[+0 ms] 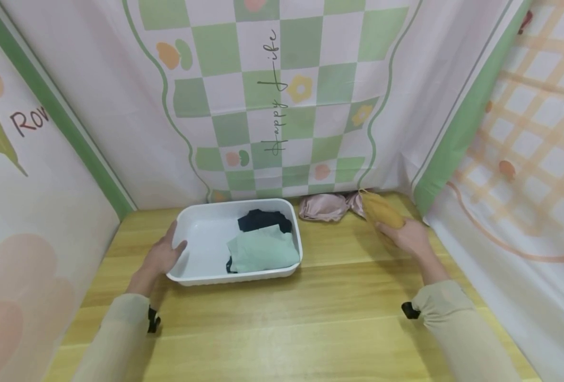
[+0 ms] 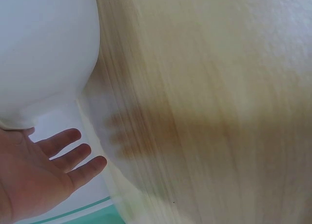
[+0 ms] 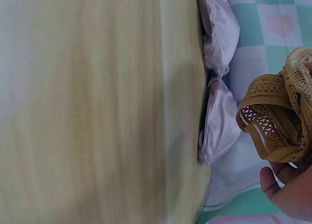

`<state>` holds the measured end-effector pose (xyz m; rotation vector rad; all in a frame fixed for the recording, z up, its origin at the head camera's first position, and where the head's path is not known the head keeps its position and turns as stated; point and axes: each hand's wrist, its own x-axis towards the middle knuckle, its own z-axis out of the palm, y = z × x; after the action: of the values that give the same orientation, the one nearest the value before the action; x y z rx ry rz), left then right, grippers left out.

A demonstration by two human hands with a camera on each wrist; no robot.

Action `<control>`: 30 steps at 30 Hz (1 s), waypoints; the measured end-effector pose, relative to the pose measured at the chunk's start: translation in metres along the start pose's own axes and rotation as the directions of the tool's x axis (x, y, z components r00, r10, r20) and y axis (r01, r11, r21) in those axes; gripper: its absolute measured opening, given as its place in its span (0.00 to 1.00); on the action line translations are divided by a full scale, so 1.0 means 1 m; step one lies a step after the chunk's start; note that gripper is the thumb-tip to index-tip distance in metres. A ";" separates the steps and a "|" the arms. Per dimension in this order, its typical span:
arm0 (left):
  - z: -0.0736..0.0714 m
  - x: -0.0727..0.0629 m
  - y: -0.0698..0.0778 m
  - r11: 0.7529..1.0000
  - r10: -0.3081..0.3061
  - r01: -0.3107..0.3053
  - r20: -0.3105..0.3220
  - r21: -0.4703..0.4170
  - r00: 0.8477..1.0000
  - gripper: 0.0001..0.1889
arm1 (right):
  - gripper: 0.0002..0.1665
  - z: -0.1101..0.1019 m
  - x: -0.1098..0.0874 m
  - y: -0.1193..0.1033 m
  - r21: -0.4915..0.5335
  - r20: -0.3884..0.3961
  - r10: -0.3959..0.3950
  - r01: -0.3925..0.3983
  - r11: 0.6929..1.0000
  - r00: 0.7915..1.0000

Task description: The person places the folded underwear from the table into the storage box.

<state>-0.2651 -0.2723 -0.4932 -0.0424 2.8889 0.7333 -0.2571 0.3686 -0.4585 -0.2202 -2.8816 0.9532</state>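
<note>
The mustard lace garment (image 1: 382,209) is hanging from the right hand (image 1: 408,236) at the back right of the table (image 1: 339,297), its stretchy-looking bands gaping loosely in the right wrist view. Holding it well would be calling for a broad grasp that gathers the bands, keeping the thin strap from snagging. The thumb and fingers are pinching its near side; the forearm is reaching forward and slightly inward.

Just beside it, the pink satin garment (image 1: 323,207) is lying in 2 puffed parts; whether the 2 garments are touching, I cannot tell. Farther left, the white tray (image 1: 200,244) is holding a mint cloth (image 1: 264,249) over dark fabric (image 1: 264,218). The left hand (image 1: 161,257) is gripping the tray's left rim, thumb hooking inside, with 3 fingers spreading freely outside. Light steadying there would be serving best.
</note>
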 end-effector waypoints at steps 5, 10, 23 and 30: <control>-0.001 0.000 0.000 1.000 -0.003 0.003 0.004 0.000 1.000 0.42 | 0.45 0.001 0.000 -0.019 -0.007 0.002 -0.035 0.035 0.999 0.999; -0.001 0.001 0.000 1.000 -0.004 0.004 0.001 0.003 1.000 0.42 | 0.42 0.004 0.001 -0.033 0.007 0.002 -0.073 0.073 0.997 0.997; 0.000 0.002 -0.004 1.000 0.011 -0.011 -0.006 0.014 1.000 0.42 | 0.46 0.014 0.002 -0.061 0.007 0.052 -0.143 0.142 0.990 0.988; 0.001 0.002 -0.003 1.000 0.019 -0.019 -0.009 0.018 1.000 0.42 | 0.42 0.025 0.005 -0.082 0.073 0.041 -0.192 0.189 0.979 0.981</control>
<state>-0.2664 -0.2750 -0.4955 -0.0156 2.9080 0.7124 -0.2744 0.2901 -0.4289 0.0843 -2.8407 1.0323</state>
